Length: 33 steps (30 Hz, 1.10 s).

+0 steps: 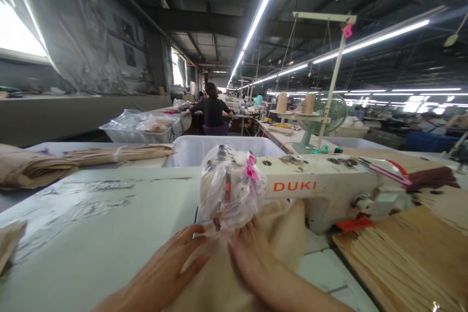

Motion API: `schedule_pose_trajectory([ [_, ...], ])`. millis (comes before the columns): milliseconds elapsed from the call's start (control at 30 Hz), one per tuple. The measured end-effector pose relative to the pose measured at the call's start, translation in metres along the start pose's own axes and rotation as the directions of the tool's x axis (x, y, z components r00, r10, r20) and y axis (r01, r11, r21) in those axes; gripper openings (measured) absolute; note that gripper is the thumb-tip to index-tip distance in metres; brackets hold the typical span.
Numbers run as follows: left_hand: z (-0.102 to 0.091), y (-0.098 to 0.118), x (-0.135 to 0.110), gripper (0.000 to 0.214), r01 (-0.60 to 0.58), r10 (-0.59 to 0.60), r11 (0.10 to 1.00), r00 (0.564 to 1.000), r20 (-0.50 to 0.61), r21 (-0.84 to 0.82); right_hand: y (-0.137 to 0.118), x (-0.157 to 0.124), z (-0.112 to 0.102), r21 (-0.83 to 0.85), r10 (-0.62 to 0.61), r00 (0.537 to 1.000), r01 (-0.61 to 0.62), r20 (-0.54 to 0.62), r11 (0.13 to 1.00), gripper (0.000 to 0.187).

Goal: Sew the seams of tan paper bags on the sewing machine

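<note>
A cream-white metal sewing machine [329, 180] marked DUKI stands on a pale green counter [120, 224], its needle end wrapped in a clear plastic bag [237, 195] gathered with a bright pink ribbon [251, 168]. A piece of plain beige cloth [219, 273] lies at the needle end of the sewing machine, part of it rising in a soft fold under the machine's arm. The two hands are apart, with cloth between them, and neither is clamped on it: the left hand [171, 263] rests just in front of the sewing machine's needle end with its thumb spread from its fingers, and the right hand [252, 253] lies palm down on the cloth, fingers stretched toward the plastic-wrapped end. Right of the sewing machine and nearer, a brown wooden board [420, 234] carries layered narrow beige fabric pieces [395, 265]. Behind the sewing machine are a white plastic bin [226, 145] and two tan cones of thread [282, 103]; farther behind it, a person in a dark top [212, 109] sits with back turned
</note>
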<state>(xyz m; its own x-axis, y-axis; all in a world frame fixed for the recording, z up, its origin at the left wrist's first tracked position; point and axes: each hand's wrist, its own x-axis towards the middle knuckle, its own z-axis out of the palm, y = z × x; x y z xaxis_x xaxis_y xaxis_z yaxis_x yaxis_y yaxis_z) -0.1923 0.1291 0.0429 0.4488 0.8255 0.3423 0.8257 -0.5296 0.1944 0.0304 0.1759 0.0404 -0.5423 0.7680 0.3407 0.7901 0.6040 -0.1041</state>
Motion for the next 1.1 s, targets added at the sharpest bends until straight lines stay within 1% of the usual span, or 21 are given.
schedule_pose_trajectory([
  [33, -0.001, 0.001, 0.001, 0.032, 0.033, -0.032, 0.998, 0.999, 0.029, -0.047, -0.006, -0.01, -0.001, -0.023, 0.076, 0.997, -0.076, 0.014, 0.997, 0.031],
  [67, 0.0, 0.002, 0.003, 0.032, 0.046, -0.041, 0.995, 0.998, 0.054, -0.084, -0.011, -0.019, -0.001, -0.034, 0.126, 0.992, -0.125, 0.032, 0.992, 0.035],
  [100, 0.002, 0.003, 0.004, 0.034, 0.04, -0.032, 0.993, 0.997, 0.074, -0.108, -0.013, -0.025, -0.002, -0.024, 0.141, 0.989, -0.14, 0.052, 0.99, 0.039],
  [133, 0.004, 0.003, 0.006, 0.038, 0.021, -0.012, 0.993, 0.996, 0.084, -0.116, -0.012, -0.03, -0.002, 0.009, 0.117, 0.991, -0.118, 0.069, 0.993, 0.043],
  [200, 0.01, 0.003, 0.008, 0.049, -0.026, 0.034, 0.996, 0.995, 0.09, -0.083, -0.004, -0.033, -0.003, 0.114, -0.009, 0.995, -0.002, 0.095, 0.993, 0.047],
  [267, 0.016, 0.002, 0.007, 0.057, -0.085, 0.084, 0.996, 0.992, 0.091, 0.0, 0.008, -0.033, -0.003, 0.191, -0.112, 0.988, 0.09, 0.11, 0.978, 0.046],
  [300, 0.018, 0.002, 0.006, 0.058, -0.124, 0.119, 0.991, 0.99, 0.08, 0.054, 0.014, -0.031, -0.003, 0.207, -0.143, 0.984, 0.118, 0.108, 0.971, 0.045],
  [367, 0.02, 0.001, 0.004, 0.061, -0.199, 0.196, 0.964, 0.98, 0.03, 0.177, 0.02, -0.029, -0.001, 0.207, -0.176, 0.979, 0.153, 0.102, 0.966, 0.041],
  [467, 0.019, 0.003, 0.002, 0.063, -0.255, 0.302, 0.908, 0.948, -0.098, 0.333, 0.016, -0.028, 0.008, 0.165, -0.157, 0.982, 0.139, 0.101, 0.976, 0.042],
  [567, 0.015, 0.004, 0.003, 0.068, -0.271, 0.354, 0.894, 0.915, -0.193, 0.356, 0.006, -0.03, 0.019, 0.145, -0.108, 0.987, 0.091, 0.116, 0.985, 0.048],
  [633, 0.015, 0.004, 0.005, 0.073, -0.27, 0.351, 0.91, 0.906, -0.236, 0.316, 0.003, -0.032, 0.023, 0.149, -0.101, 0.987, 0.081, 0.127, 0.986, 0.049],
  [700, 0.016, 0.002, 0.006, 0.078, -0.265, 0.33, 0.93, 0.907, -0.261, 0.254, 0.004, -0.032, 0.025, 0.151, -0.102, 0.987, 0.083, 0.124, 0.985, 0.051],
  [833, 0.019, 0.0, 0.007, 0.079, -0.258, 0.302, 0.949, 0.911, -0.28, 0.183, 0.009, -0.027, 0.024, 0.17, -0.119, 0.986, 0.098, 0.119, 0.981, 0.056],
  [933, 0.018, 0.0, 0.008, 0.074, -0.249, 0.298, 0.947, 0.918, -0.262, 0.205, 0.01, -0.024, 0.024, 0.18, -0.115, 0.987, 0.094, 0.111, 0.979, 0.059],
  [1033, 0.012, 0.002, 0.012, 0.069, -0.227, 0.294, 0.931, 0.931, -0.217, 0.287, 0.01, -0.021, 0.023, 0.172, -0.103, 0.99, 0.086, 0.094, 0.981, 0.058],
  [1100, 0.007, 0.003, 0.014, 0.066, -0.236, 0.305, 0.915, 0.936, -0.177, 0.328, 0.01, -0.02, 0.022, 0.169, -0.101, 0.991, 0.086, 0.087, 0.982, 0.058],
])
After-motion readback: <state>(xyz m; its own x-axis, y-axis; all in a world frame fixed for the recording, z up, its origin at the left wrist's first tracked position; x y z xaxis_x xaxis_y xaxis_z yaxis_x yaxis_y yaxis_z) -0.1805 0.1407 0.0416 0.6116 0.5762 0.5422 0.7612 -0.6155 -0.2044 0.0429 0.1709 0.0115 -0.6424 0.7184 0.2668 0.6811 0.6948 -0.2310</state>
